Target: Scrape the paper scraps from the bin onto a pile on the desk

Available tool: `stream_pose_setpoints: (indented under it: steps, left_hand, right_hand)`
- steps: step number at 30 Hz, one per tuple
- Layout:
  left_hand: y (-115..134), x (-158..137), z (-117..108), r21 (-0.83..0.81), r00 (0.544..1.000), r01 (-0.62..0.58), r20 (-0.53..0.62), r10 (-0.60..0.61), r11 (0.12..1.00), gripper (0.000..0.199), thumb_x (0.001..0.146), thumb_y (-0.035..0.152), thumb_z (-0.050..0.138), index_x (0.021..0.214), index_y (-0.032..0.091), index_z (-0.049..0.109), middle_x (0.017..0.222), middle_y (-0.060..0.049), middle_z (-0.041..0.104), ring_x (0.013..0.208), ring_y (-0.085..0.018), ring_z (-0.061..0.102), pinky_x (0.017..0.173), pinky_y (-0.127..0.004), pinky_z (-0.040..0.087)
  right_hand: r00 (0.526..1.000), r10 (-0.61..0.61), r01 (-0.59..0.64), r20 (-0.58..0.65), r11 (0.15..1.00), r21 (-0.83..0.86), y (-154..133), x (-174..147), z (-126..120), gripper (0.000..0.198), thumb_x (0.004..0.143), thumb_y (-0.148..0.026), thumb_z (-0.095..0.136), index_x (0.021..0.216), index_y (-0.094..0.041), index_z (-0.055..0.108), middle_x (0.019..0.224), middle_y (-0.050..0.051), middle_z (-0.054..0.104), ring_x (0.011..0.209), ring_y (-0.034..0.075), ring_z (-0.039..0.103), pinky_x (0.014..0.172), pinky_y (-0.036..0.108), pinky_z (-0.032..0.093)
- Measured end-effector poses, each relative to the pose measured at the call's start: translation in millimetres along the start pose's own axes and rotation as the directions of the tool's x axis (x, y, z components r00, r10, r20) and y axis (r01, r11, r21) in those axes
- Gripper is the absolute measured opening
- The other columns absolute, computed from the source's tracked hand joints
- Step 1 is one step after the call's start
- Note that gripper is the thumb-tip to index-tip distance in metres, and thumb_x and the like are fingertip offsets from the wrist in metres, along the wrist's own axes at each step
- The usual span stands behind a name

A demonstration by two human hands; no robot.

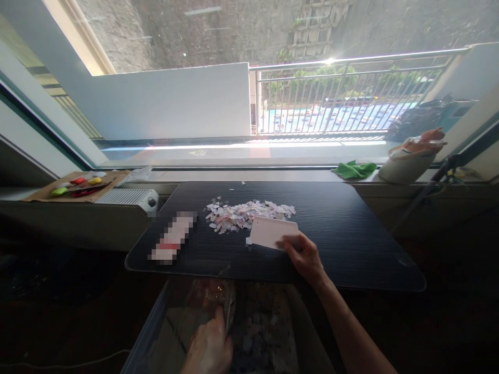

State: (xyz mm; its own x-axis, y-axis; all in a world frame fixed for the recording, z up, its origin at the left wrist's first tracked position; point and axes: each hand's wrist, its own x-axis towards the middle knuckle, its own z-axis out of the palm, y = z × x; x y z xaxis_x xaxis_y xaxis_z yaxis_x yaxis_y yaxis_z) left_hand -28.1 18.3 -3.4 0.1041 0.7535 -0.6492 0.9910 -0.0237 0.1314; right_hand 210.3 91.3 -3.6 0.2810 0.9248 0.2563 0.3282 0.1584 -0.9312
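Note:
My right hand (306, 254) pinches the corner of a flat, pale rectangular plate with rounded corners and a small hole (273, 231). It is held low over the dark table, at the right end of a heap of torn paper scraps (234, 215). A few scraps sit by the plate's left corner. Below the table's front edge, in dim light, my left hand (210, 343) is closed, its index finger stretched along what looks like the wall of a clear plastic container (148, 330). Paper scraps (263, 332) show dimly inside it. The left fingertips are partly blurred.
The black table (351, 244) stands against a windowsill. A blurred-out slip (173, 239) lies on its left side. A green cloth (354, 170) and a pale pot (405, 163) rest on the sill. At left are a white heater (127, 197) and cardboard (42, 192).

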Motion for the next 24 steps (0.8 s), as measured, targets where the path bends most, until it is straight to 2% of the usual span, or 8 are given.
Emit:
stream_pose_setpoints:
  steps: [4, 8, 11, 16, 21, 24]
  left_hand:
    - [1.5, -2.0, 1.2, 0.025, 0.999, 0.021, -0.036, -0.020, 0.999, 0.053, 0.075, 0.014, 0.034, 0.126, 0.005, 0.028, 0.100, -0.015, 0.059, 0.094, -0.025, 0.054, 0.079, -0.035, 0.038]
    - [0.2, -0.3, 1.9, 0.025, 1.000, 0.019, -0.023, -0.018, 1.000, 0.053, 0.075, 0.016, 0.035, 0.126, 0.005, 0.027, 0.100, -0.015, 0.059, 0.093, -0.025, 0.055, 0.079, -0.036, 0.038]
    - [-1.5, 1.8, 2.6, -0.003, 1.000, 0.005, -0.012, -0.005, 1.000, 0.052, 0.075, 0.017, 0.036, 0.125, 0.007, 0.028, 0.098, -0.016, 0.061, 0.092, -0.025, 0.056, 0.077, -0.035, 0.039]
    - [-1.8, 1.5, 3.6, -0.008, 0.999, -0.014, -0.047, 0.014, 1.000, 0.050, 0.074, 0.015, 0.036, 0.123, 0.006, 0.031, 0.095, -0.016, 0.062, 0.090, -0.025, 0.057, 0.076, -0.035, 0.039]
    - [-2.3, -1.6, 3.6, -0.040, 0.997, -0.028, -0.074, 0.025, 0.999, 0.047, 0.072, 0.016, 0.037, 0.118, 0.007, 0.037, 0.092, -0.014, 0.063, 0.088, -0.026, 0.057, 0.073, -0.035, 0.040]
    - [-3.1, -3.5, 4.1, -0.040, 0.994, -0.040, -0.106, 0.036, 0.998, 0.046, 0.072, 0.016, 0.036, 0.117, 0.008, 0.037, 0.090, -0.013, 0.063, 0.087, -0.026, 0.058, 0.072, -0.035, 0.040]
  right_hand:
    - [0.997, 0.012, -0.016, -0.072, 0.998, -0.054, 3.0, -0.5, -0.4, 0.016, 0.070, -0.033, 0.054, 0.076, -0.017, 0.056, 0.070, 0.003, 0.064, 0.062, 0.015, 0.060, 0.057, 0.025, 0.048]
    - [0.991, 0.017, -0.014, -0.132, 1.000, 0.025, 3.5, -2.3, -0.9, 0.017, 0.071, -0.033, 0.055, 0.080, -0.018, 0.055, 0.073, 0.004, 0.064, 0.064, 0.017, 0.062, 0.059, 0.026, 0.049]
    - [0.996, -0.022, 0.023, -0.091, 1.000, 0.006, 1.4, -3.0, 0.4, 0.017, 0.070, -0.033, 0.056, 0.079, -0.019, 0.055, 0.072, 0.003, 0.064, 0.063, 0.016, 0.061, 0.059, 0.026, 0.049]
    - [0.996, -0.046, 0.048, 0.073, 0.998, -0.031, -4.7, -5.3, 3.8, 0.014, 0.072, -0.032, 0.054, 0.076, -0.019, 0.054, 0.068, 0.001, 0.064, 0.060, 0.014, 0.060, 0.056, 0.023, 0.048]
    - [0.998, -0.058, 0.057, -0.002, 0.989, -0.137, -4.6, -9.5, 2.1, 0.016, 0.072, -0.032, 0.053, 0.080, -0.018, 0.057, 0.073, 0.003, 0.065, 0.064, 0.015, 0.060, 0.058, 0.025, 0.047]
    - [0.997, -0.058, 0.065, 0.056, 0.989, -0.134, -5.2, -11.8, -2.5, 0.016, 0.073, -0.032, 0.053, 0.080, -0.018, 0.057, 0.073, 0.003, 0.065, 0.064, 0.015, 0.060, 0.058, 0.024, 0.047]
